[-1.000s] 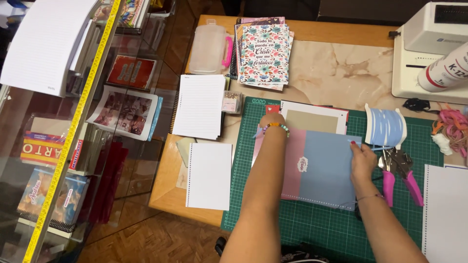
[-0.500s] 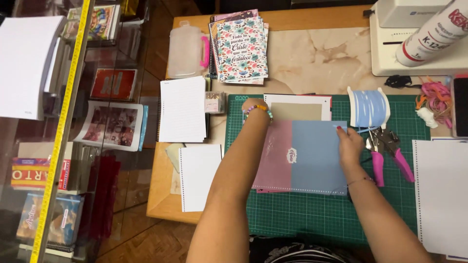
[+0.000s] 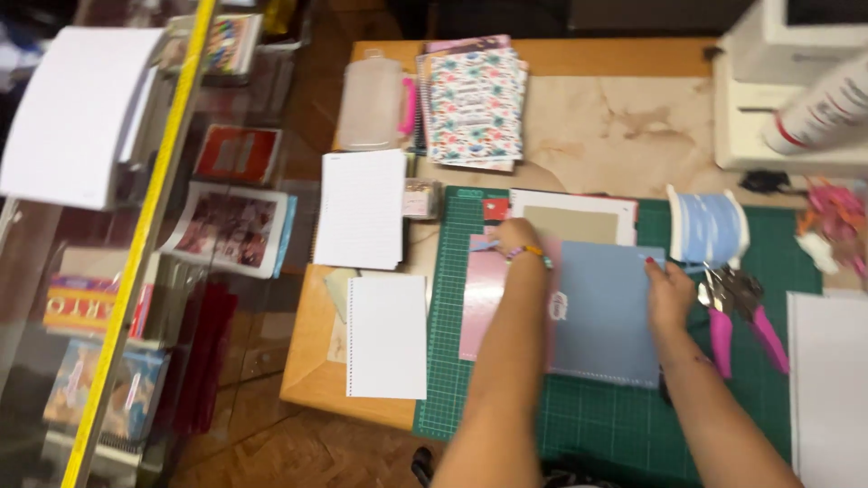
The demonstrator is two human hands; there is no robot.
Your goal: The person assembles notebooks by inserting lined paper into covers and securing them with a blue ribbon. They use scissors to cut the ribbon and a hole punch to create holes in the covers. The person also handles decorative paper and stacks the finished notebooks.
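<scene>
Head view: both hands [image 3: 670, 291] on pink-and-blue notebook cover [image 3: 604, 312].

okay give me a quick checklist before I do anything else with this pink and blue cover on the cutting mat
1. Left hand on the cover's top left corner: ok.
2. Right hand on the right edge of the pink and blue cover: ok.
3. Cover lying wholly on the green cutting mat: ok.
4. Pink-handled pliers off the cover: ok.
5. Blue ribbon spool apart from the cover: cannot tell.
6. Cover squared to the mat grid: cannot tell, blurred.
</scene>
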